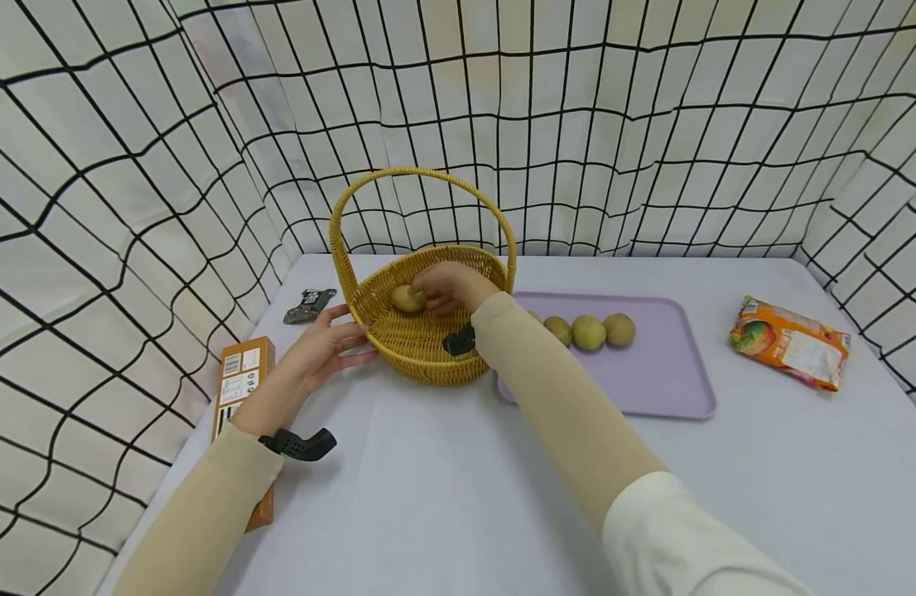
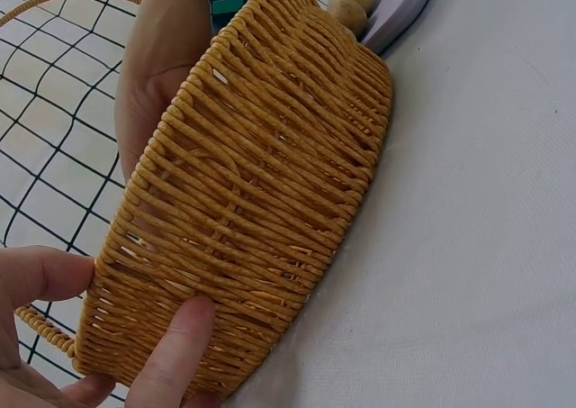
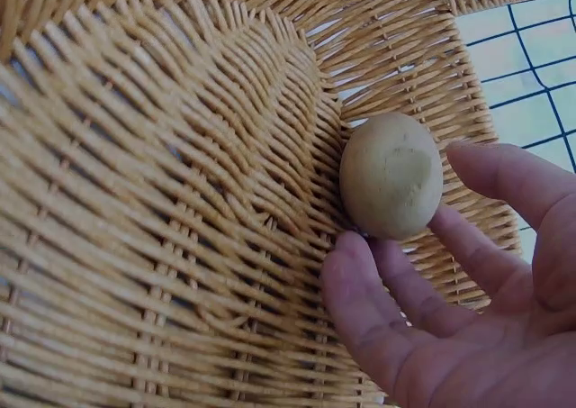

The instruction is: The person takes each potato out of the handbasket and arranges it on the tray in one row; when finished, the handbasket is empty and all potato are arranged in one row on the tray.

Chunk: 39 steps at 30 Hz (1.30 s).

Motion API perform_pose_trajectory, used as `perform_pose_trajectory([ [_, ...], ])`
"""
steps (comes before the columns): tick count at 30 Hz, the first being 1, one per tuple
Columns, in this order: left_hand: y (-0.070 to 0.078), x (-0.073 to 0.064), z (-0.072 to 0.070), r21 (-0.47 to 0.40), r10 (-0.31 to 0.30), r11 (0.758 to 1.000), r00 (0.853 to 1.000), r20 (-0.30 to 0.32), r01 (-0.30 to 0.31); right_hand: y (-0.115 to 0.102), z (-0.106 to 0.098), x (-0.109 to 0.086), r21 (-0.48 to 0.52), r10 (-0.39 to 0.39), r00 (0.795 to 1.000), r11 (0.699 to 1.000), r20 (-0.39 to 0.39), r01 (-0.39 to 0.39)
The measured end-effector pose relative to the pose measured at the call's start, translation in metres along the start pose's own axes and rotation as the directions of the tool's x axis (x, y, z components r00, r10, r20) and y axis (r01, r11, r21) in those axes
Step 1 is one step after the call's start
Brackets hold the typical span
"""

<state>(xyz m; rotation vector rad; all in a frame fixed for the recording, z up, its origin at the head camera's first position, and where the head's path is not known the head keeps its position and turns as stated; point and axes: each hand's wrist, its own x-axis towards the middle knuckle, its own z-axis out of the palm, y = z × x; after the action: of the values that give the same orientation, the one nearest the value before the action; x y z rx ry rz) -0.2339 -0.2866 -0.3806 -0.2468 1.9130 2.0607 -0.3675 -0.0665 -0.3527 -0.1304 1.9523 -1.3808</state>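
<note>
A woven yellow-brown basket (image 1: 436, 368) with a tall arched handle stands on the white table. My left hand (image 1: 316, 348) is at its left end, fairly straight fingers touching the outer wall and rim. In the left wrist view, one fingertip (image 2: 193, 313) presses the weave. My right hand (image 1: 454, 285) reaches inside the basket. Beside its fingers lies a round tan potato (image 3: 391, 176) with a pale patch, against the woven inside. The right fingers are spread loosely around the potato, with the thumb slightly apart from it.
Right of the basket lies a lilac tray (image 1: 667, 372) with several potatoes (image 1: 588, 332), partly hidden by my right arm. Farther right is an orange packet (image 1: 791, 343). At left are an orange-brown box (image 1: 242, 385) and a small black packet (image 1: 310, 305). Black netting (image 1: 555, 124) bounds the table.
</note>
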Motion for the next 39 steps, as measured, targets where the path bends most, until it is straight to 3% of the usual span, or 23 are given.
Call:
perform_pose_trajectory([
  [4, -0.001, 0.001, 0.002, 0.0, -0.004, 1.0, 1.0, 0.003, 0.004, -0.002, 0.003, -0.002, 0.019, 0.029, 0.999, 0.999, 0.035, -0.03],
  [10, 0.001, 0.003, 0.005, -0.001, -0.002, 1.0, 1.0, -0.003, 0.002, -0.004, 0.007, -0.003, 0.015, 0.05, 0.999, 0.999, -0.002, -0.05],
  [18, 0.001, 0.005, 0.006, -0.009, -0.008, 1.0, 1.0, -0.01, 0.007, -0.012, 0.012, -0.002, -0.108, 0.105, 0.994, 0.988, -0.033, -0.108],
  [22, 0.001, 0.006, 0.007, -0.012, -0.008, 1.0, 1.0, -0.009, 0.008, -0.012, 0.013, -0.001, -0.069, 0.132, 0.991, 0.989, -0.027, -0.133],
  [29, 0.001, 0.004, 0.006, -0.007, -0.016, 1.0, 1.0, -0.013, 0.016, -0.008, 0.014, 0.003, -0.018, 0.098, 0.994, 0.995, 0.055, -0.097],
  [39, 0.002, 0.002, 0.004, -0.002, -0.022, 1.0, 1.0, -0.016, 0.022, -0.001, 0.014, 0.001, 0.038, 0.016, 0.999, 0.999, 0.045, -0.017],
])
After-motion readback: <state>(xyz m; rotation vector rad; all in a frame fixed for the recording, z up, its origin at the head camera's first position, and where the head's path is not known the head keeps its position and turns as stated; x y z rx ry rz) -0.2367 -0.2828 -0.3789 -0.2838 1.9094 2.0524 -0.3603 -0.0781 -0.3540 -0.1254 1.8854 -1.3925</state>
